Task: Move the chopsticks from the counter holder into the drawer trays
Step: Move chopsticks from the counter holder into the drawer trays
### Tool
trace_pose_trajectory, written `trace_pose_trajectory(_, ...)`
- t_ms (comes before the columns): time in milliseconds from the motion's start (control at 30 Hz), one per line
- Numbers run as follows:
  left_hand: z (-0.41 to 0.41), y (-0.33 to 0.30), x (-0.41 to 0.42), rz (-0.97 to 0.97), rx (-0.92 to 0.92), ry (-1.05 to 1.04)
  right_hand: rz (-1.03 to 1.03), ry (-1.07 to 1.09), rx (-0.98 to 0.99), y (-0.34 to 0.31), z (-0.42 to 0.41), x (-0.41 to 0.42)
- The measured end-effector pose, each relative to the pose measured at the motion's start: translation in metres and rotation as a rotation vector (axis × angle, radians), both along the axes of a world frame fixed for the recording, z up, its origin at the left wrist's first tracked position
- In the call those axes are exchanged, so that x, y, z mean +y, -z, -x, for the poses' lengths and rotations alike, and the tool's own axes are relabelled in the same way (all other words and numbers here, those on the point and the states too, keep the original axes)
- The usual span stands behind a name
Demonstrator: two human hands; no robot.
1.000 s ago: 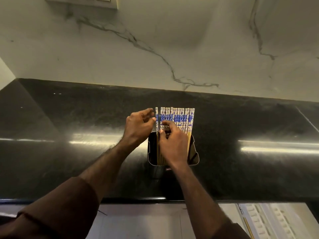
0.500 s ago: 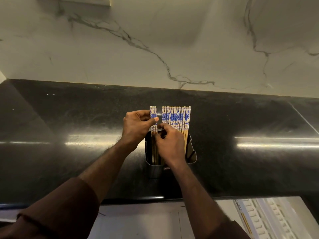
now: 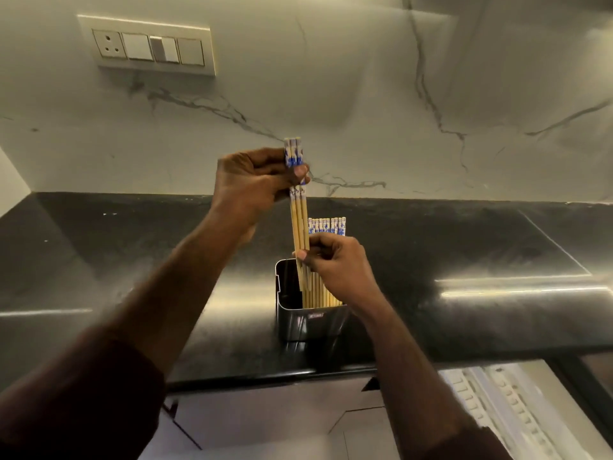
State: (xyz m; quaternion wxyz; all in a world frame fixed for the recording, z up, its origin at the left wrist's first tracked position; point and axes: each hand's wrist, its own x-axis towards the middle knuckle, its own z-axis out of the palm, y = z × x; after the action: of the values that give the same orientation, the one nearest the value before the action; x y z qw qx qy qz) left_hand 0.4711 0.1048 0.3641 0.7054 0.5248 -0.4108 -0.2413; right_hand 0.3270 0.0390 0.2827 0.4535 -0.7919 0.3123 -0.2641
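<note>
A dark metal holder [image 3: 298, 322] stands on the black counter [image 3: 464, 247]. Several wooden chopsticks with blue-and-white tops [image 3: 326, 225] stand upright in it. My left hand [image 3: 255, 182] grips three chopsticks [image 3: 298, 220] near their patterned tops and has them lifted, their tips still just inside the holder's mouth. My right hand [image 3: 335, 263] pinches the lower part of those three chopsticks, right above the holder and in front of the rest. The white drawer trays [image 3: 494, 406] show at the lower right, below the counter edge.
A marble wall rises behind the counter, with a switch plate [image 3: 149, 46] at the upper left. The counter's front edge runs across the lower part of the view. Pale floor tiles lie below it.
My left hand has pulled three chopsticks up out of the bundle. My right hand now pinches their lower shafts. The camera has tilted up, bringing the switch plate into view.
</note>
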Motion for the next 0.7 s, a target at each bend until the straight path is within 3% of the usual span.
trace_pose_trajectory(367,0.075,-0.016,0.018,0.021,0.113,0.103,-0.094,0.022,-0.028,-0.028,0.101,0.037)
trace_pose_trajectory(700,0.209,0.025,-0.031,-0.1,0.187,0.278,-0.093,0.191,0.083,0.008,0.252,0.008)
